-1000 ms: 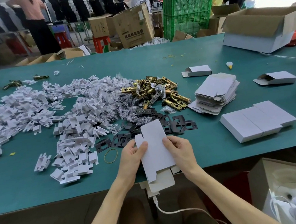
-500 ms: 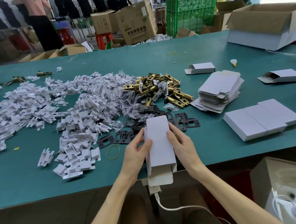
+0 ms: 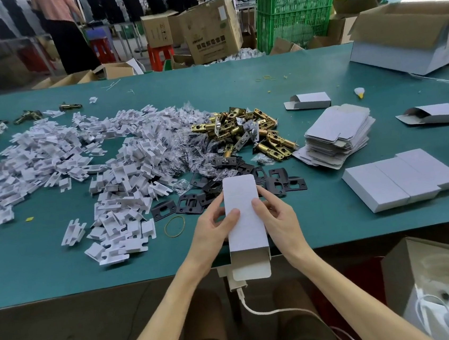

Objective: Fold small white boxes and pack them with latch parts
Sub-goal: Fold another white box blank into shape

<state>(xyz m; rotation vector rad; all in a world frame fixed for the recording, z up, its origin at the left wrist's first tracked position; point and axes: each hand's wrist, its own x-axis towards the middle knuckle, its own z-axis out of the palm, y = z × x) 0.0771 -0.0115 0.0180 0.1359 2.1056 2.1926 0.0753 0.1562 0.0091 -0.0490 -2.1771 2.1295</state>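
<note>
A small white box (image 3: 244, 217) stands between my hands over the table's near edge, squared into a tube with its near end open and a flap hanging down. My left hand (image 3: 213, 229) grips its left side, thumb on top. My right hand (image 3: 276, 217) grips the right side the same way. Behind the box lie black strike plates (image 3: 191, 203), a heap of brass latch bolts (image 3: 244, 131), clear screw bags (image 3: 187, 146) and a wide spread of white plastic inserts (image 3: 79, 168). A stack of flat box blanks (image 3: 338, 133) sits to the right.
Closed white boxes (image 3: 401, 179) lie in a row at the right. Two half-folded boxes (image 3: 309, 101) (image 3: 433, 114) lie further back, and a large open carton (image 3: 409, 37) stands at the far right. A yellow rubber band (image 3: 174, 226) lies left of my hands. People stand beyond the green table (image 3: 34, 272).
The flat blank has been squared into a narrow tube. Both hands have slid up along its sides and raised it slightly toward the strike plates.
</note>
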